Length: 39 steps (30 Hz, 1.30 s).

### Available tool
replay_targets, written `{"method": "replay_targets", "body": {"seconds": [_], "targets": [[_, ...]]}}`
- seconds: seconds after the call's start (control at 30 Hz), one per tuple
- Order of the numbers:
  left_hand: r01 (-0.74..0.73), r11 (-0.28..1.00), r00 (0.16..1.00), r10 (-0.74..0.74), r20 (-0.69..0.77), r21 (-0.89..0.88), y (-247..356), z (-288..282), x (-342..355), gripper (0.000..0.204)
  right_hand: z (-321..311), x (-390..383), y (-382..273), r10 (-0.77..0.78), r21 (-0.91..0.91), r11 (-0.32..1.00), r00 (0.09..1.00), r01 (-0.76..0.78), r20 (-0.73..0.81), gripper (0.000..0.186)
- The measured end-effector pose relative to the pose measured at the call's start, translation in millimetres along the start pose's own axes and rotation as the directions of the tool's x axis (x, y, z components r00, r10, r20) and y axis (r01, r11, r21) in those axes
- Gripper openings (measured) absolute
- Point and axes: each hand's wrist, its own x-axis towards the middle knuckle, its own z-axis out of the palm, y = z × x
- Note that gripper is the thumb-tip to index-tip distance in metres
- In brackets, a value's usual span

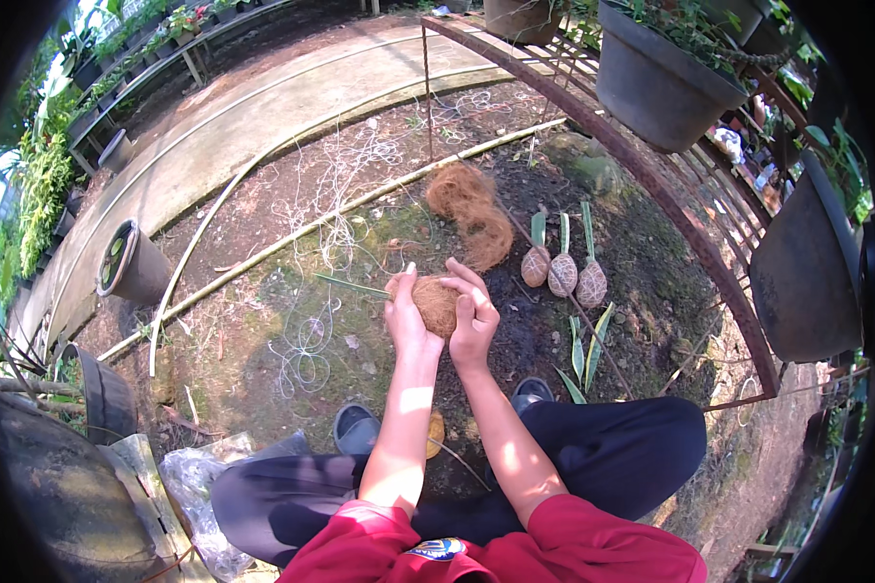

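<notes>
Between my two hands is a ball of brown coconut fibre [435, 306], with a narrow green leaf [352, 285] sticking out of it to the left. My left hand [404, 316] cups its left side. My right hand [472, 321] presses round the right side, fingers curled over. Just beyond lies a loose heap of the same fibre [472, 214]. To the right rest three string-wrapped balls [562, 275], each with an upright green leaf. Several loose leaves [585, 355] lie on the soil nearer my right knee.
Tangled white string [335, 204] spreads over the ground at left, across a bamboo pole [360, 202]. A rusty metal rack [651, 185] with large pots [661, 83] arches on the right. A clear plastic bag [199, 496] sits by my left knee; pots [136, 264] stand at left.
</notes>
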Motion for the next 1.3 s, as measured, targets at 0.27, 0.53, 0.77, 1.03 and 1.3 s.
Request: {"method": "replay_targets", "body": {"seconds": [0.27, 0.53, 0.77, 1.03, 1.3], "targets": [[-0.304, 0.897, 0.906, 0.168, 0.388, 0.321, -3.0, -7.0, 3.2, 0.038, -5.2, 8.9, 9.0, 0.854, 0.759, 0.278, 0.513, -0.588, 0.084, 0.017], [-0.176, 0.942, 0.906, 0.042, 0.422, 0.285, 2.5, -7.7, 3.2, 0.015, -4.9, 5.0, 6.5, 0.819, 0.777, 0.172, 0.526, -0.605, 0.229, 0.038], [0.013, 0.996, 0.988, -0.026, 0.153, 0.086, -3.8, 0.7, -5.7, 0.027, -2.1, -6.4, 7.0, 0.11, -0.1, 0.987, 0.985, -0.123, -0.132, 0.04], [-0.5, 0.829, 0.753, 0.273, 0.599, 0.25, 9.9, 6.1, -11.0, 0.032, -12.5, 13.3, 5.7, 0.808, 0.734, 0.158, 0.514, -0.661, 0.289, 0.033], [-0.133, 0.981, 0.985, 0.115, 0.128, 0.143, 5.1, 16.5, -16.3, 0.021, 2.9, -2.0, 0.4, 0.288, 0.142, 0.951, 0.953, -0.274, -0.089, 0.041]]}}
